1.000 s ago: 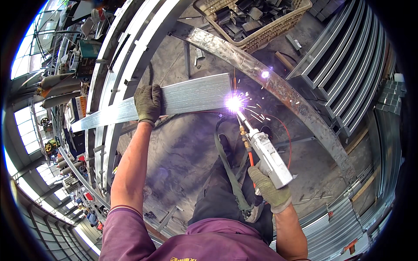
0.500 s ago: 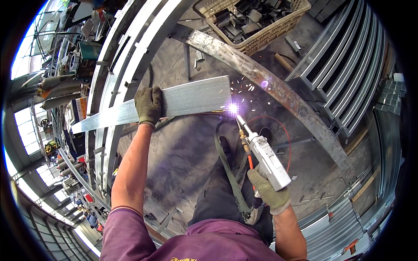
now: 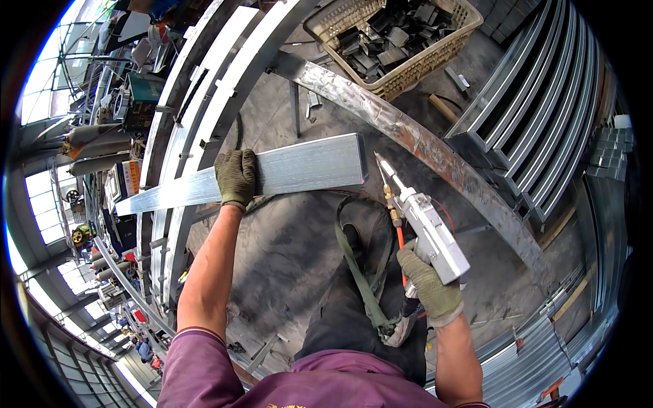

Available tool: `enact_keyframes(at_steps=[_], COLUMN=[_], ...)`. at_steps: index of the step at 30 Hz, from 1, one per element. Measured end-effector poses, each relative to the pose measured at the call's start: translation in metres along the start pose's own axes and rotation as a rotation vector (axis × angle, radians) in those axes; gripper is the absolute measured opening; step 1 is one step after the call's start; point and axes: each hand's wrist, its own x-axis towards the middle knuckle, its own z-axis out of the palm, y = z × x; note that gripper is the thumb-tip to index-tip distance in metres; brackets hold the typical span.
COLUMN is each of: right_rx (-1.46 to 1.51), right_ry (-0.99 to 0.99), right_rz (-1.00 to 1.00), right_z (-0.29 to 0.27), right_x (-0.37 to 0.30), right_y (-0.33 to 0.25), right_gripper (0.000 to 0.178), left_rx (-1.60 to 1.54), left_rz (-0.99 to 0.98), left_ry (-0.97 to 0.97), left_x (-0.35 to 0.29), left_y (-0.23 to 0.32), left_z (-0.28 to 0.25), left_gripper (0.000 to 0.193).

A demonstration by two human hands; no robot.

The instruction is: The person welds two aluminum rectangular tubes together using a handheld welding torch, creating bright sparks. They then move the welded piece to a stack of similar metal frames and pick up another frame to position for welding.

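Above hands, basket (image 3: pixel 435 64) full of dark metal offcuts (image 3: pixel 388 41); left hand (image 3: pixel 236 178) clasps steel tube (image 3: pixel 299 168), right hand (image 3: pixel 428 285) clasps welding gun (image 3: pixel 425 221).

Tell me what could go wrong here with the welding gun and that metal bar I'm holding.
The left hand grips the flat metal bar far from its left end, so the long overhang could tip or swing. The right hand points the welding gun with its tip close to the bar's right end; that end may be hot against thin gloves. The green strap and orange hose hang by the legs and could snag.
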Motion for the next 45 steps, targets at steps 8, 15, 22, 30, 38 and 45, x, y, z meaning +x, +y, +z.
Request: enact_keyframes(at_steps=[8,15,22,30,38,45], right_rx=[0.007,0.028,-0.013,-0.017,-0.025,0.004], right_ry=[-0.027,-0.009,0.008,-0.022,0.001,0.018], right_rz=[-0.068,-0.089,-0.122,-0.112,-0.160,-0.147], right_z=[0.020,0.029,0.030,0.031,0.035,0.038], right_x=[0.030,0.033,0.037,0.041,0.043,0.043], right_y=[-0.012,-0.016,-0.007,-0.009,-0.006,-0.004], right_gripper=[0.009,0.009,0.008,0.008,0.009,0.010], left_rx=[-0.034,-0.016,-0.033,-0.035,-0.036,-0.046], left_rz=[0.015,0.032,0.008,0.009,-0.001,0.011], left_ry=[0.028,0.017,0.002,0.010,0.009,0.031], left_x=[-0.001,-0.001,0.003,0.003,0.004,0.004], left_y=[-0.005,-0.006,-0.003,-0.006,-0.006,-0.004], left_z=[0.003,0.003,-0.001,0.002,0.003,0.002], left_gripper=[0.038,0.035,0.038,0.037,0.038,0.039])
